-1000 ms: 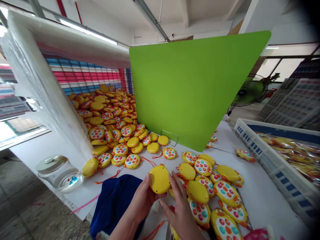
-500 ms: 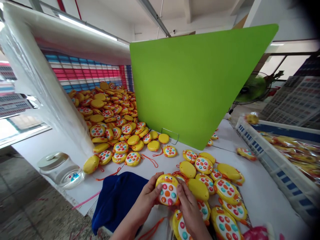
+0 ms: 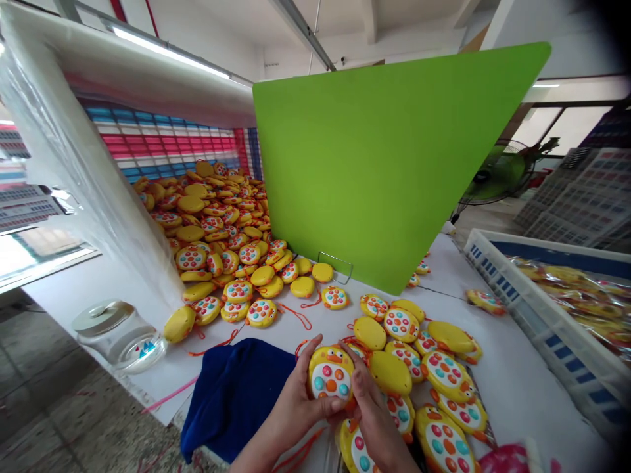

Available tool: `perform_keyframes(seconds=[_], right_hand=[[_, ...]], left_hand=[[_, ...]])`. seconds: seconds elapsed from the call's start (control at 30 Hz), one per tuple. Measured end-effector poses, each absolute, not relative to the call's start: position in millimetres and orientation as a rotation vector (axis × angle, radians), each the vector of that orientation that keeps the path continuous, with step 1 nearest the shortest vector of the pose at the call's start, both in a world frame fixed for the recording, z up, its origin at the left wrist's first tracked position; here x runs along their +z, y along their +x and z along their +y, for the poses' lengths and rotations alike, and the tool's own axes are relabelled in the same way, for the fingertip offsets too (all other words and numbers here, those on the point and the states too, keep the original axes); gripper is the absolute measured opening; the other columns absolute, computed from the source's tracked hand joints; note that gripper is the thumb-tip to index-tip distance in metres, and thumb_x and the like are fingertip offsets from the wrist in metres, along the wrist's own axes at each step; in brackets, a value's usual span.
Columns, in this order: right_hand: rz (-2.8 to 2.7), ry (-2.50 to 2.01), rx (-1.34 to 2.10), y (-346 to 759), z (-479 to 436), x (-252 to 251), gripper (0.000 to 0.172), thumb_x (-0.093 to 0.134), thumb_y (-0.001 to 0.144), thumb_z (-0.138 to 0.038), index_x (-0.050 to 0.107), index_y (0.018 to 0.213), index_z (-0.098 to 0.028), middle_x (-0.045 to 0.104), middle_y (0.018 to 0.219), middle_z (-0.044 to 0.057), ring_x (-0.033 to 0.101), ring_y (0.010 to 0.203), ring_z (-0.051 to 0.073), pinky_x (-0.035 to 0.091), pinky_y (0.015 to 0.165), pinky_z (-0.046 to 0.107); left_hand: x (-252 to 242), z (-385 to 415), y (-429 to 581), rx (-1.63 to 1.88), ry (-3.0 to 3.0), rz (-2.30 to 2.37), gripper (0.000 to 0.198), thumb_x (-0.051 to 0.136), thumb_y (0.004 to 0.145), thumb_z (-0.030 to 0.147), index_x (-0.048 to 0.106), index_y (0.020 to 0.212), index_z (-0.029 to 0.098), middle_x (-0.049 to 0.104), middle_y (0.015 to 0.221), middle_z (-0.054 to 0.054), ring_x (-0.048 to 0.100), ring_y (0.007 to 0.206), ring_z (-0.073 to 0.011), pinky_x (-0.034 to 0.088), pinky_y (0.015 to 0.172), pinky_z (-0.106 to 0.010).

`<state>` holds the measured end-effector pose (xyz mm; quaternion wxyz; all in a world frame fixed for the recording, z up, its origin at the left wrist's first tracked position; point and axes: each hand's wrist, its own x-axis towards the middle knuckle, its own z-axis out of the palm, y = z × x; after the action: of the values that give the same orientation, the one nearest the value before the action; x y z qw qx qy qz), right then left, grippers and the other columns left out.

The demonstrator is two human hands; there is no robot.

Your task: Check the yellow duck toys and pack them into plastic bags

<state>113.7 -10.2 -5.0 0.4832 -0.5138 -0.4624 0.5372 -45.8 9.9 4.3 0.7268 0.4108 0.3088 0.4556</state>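
Between my two hands, low in the middle of the head view, is a yellow duck-faced toy (image 3: 331, 376) with a white front and round coloured buttons facing me. My left hand (image 3: 302, 394) wraps its left side, the thumb over the lower buttons. My right hand (image 3: 367, 401) grips the right edge, fingers partly hidden behind the toy. Just right of my hands lie several like toys (image 3: 446, 371), some face up and some showing plain yellow backs. A dark blue cloth (image 3: 236, 394) lies left of my left wrist. An orange cord (image 3: 303, 453) shows below my hands.
A heap of toys (image 3: 211, 210) fills the area behind a plastic-wrapped post (image 3: 113, 171). The green board (image 3: 384, 171) stands upright at the back. A clear jar (image 3: 121, 338) lies at left. At right, a white crate (image 3: 522, 302) holds bagged toys; one bagged toy (image 3: 486, 302) lies beside it.
My left thumb has moved down across the toy's lower front, and the toy has turned slightly in my hands. The bagged toy above the crate's near corner has gone from there.
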Motion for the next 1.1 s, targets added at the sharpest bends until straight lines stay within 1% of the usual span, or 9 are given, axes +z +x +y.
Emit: perform_keyframes(seconds=[0.2,0.33,0.5,0.63,0.8,0.9,0.97,1.03,1.1], right_hand=[[-1.156,-1.203,1.395,105,-10,4,0.069,0.052,0.087,-0.058,0.033,0.146,-0.028,0.052,0.139,0.011,0.059,0.116,0.031,0.060,0.080,0.040],[-1.180,-1.251,1.083,99,-6,-1,0.042,0.058,0.087,-0.048,0.059,0.122,-0.024,0.064,0.124,0.008,0.058,0.116,0.028,0.054,0.092,0.037],[-1.181,-1.305,0.964,102,3,-1,0.043,0.060,0.085,-0.046,0.061,0.119,-0.020,0.066,0.119,0.009,0.061,0.111,0.028,0.053,0.094,0.038],[-1.224,-1.396,0.869,131,12,7,0.054,0.056,0.085,-0.050,0.054,0.130,-0.021,0.062,0.127,0.010,0.055,0.120,0.030,0.050,0.097,0.042],[-1.305,-1.595,0.239,184,14,19,0.075,0.055,0.084,-0.053,0.032,0.146,-0.019,0.044,0.144,0.013,0.039,0.133,0.036,0.031,0.108,0.055],[-1.357,-1.495,0.135,190,5,23,0.048,0.055,0.086,-0.048,0.058,0.124,-0.020,0.054,0.134,0.013,0.048,0.124,0.035,0.037,0.105,0.051],[-1.351,-1.463,0.298,181,0,21,0.028,0.052,0.088,-0.044,0.069,0.095,-0.022,0.065,0.114,0.011,0.059,0.108,0.031,0.049,0.091,0.044],[-1.378,-1.430,0.451,168,-1,16,0.029,0.051,0.089,-0.039,0.067,0.071,-0.023,0.068,0.101,0.010,0.064,0.096,0.029,0.054,0.080,0.038],[-1.445,-1.380,0.465,155,1,8,0.030,0.054,0.087,-0.033,0.061,0.059,-0.023,0.067,0.106,0.010,0.063,0.101,0.029,0.053,0.083,0.037]], left_hand=[[4,9,-46,1.082,0.901,0.815,0.054,0.064,0.083,0.044,0.051,0.131,0.024,0.063,0.117,-0.009,0.063,0.094,-0.0231,0.050,0.080,-0.033],[-1,9,-36,1.101,0.835,0.857,0.048,0.065,0.082,0.048,0.057,0.121,0.022,0.066,0.106,-0.007,0.063,0.071,-0.0160,0.050,0.063,-0.027],[2,19,-21,1.100,0.829,0.864,0.050,0.067,0.078,0.051,0.060,0.114,0.018,0.067,0.095,-0.007,0.060,0.061,-0.0143,0.048,0.054,-0.025],[10,47,-30,1.046,1.220,0.885,0.043,0.057,0.086,0.050,0.064,0.115,0.019,0.069,0.104,-0.010,0.064,0.089,-0.0241,0.051,0.079,-0.035],[-9,103,-81,1.044,1.872,1.653,0.046,0.064,0.081,0.038,0.060,0.123,0.019,0.047,0.141,-0.017,0.037,0.132,-0.0374,0.025,0.110,-0.052],[-30,128,-111,0.863,1.861,2.051,0.059,0.067,0.076,0.026,0.050,0.132,0.016,0.034,0.151,-0.020,0.016,0.142,-0.0406,0.014,0.110,-0.060],[-37,135,-123,0.835,1.832,2.051,0.055,0.065,0.075,0.021,0.052,0.129,0.015,0.035,0.150,-0.021,0.015,0.143,-0.0394,0.014,0.110,-0.060],[-37,138,-129,0.864,1.790,1.990,0.048,0.061,0.076,0.018,0.055,0.124,0.016,0.040,0.147,-0.020,0.019,0.141,-0.0380,0.018,0.109,-0.059],[-33,138,-131,0.918,1.715,1.915,0.045,0.060,0.077,0.019,0.056,0.122,0.017,0.044,0.144,-0.018,0.026,0.139,-0.0365,0.023,0.108,-0.057]])
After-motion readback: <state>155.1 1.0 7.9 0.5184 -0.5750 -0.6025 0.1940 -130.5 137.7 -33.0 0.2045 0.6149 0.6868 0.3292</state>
